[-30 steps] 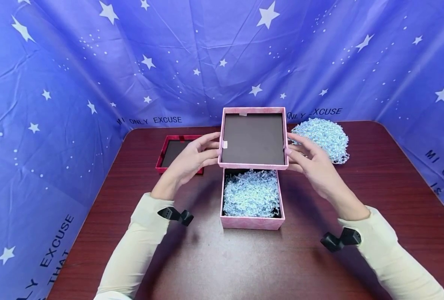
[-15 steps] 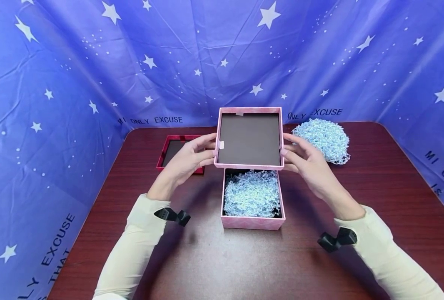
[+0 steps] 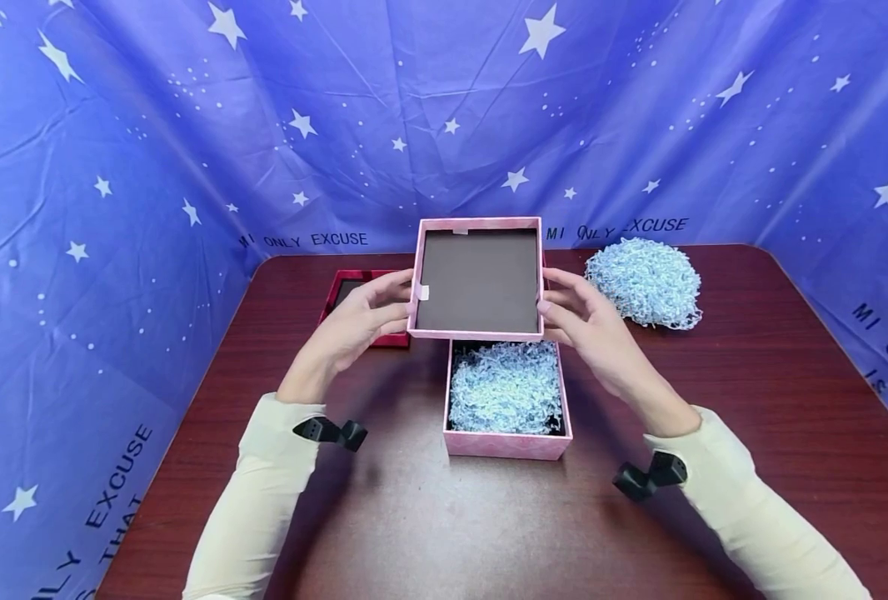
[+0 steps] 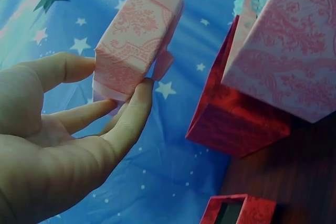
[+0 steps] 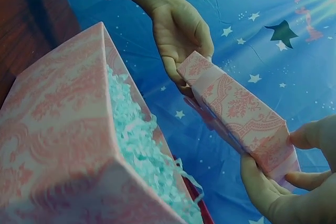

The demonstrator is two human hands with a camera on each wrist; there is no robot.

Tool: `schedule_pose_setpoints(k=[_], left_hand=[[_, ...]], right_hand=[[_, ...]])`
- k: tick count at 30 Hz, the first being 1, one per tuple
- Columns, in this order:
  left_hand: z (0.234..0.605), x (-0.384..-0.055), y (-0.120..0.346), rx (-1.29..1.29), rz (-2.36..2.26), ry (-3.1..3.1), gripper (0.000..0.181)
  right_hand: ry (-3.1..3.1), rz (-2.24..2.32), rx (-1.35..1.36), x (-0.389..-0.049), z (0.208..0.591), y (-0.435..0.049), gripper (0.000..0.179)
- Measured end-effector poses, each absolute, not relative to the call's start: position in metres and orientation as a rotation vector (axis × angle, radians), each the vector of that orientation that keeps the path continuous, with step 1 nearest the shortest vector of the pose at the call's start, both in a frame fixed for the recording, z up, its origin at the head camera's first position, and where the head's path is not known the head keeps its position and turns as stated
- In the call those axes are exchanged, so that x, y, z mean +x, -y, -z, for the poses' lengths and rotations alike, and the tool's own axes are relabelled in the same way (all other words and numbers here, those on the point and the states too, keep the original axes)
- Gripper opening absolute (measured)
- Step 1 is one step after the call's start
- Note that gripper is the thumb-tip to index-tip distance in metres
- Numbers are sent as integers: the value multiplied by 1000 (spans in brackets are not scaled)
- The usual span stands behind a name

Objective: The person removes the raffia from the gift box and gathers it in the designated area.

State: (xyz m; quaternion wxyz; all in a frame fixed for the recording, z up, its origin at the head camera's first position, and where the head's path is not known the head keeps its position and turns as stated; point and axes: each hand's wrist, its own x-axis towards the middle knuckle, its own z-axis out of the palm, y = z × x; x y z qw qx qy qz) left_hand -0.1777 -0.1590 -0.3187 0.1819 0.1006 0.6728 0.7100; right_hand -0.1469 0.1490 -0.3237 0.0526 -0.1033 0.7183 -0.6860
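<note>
Both hands hold a pink patterned box lid [image 3: 479,279] up in the air, its dark inside facing me. My left hand [image 3: 354,329] grips the lid's left side, and my right hand [image 3: 605,342] grips the right side, each between thumb and fingers. In the right wrist view a pale ribbon band [image 5: 206,81] crosses the lid's patterned edge. Just below and nearer stands the open pink box [image 3: 507,446], apart from the lid. Pale blue shredded paper [image 3: 504,387] fills much of it, with black inner wall showing at the corners.
Behind the left hand lies a red lid [image 3: 395,340], partly covered. A red box [image 4: 236,114] stands beyond the pink one, mostly hidden in the head view. A heap of blue shredded paper [image 3: 645,283] sits at the back right of the table [image 3: 744,375], before a starry cloth [image 3: 444,92].
Both hands have carried the pink lid to the left, over more of the red lid. The pink box has stayed in place on the table.
</note>
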Motion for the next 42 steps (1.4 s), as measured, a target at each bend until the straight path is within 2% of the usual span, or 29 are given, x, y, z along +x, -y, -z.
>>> schedule_pose_setpoints(k=[42], left_hand=[[349, -158, 263, 413, -1982, -1886, 57]], right_hand=[[-2174, 1868, -502, -124, 344, -57, 73]])
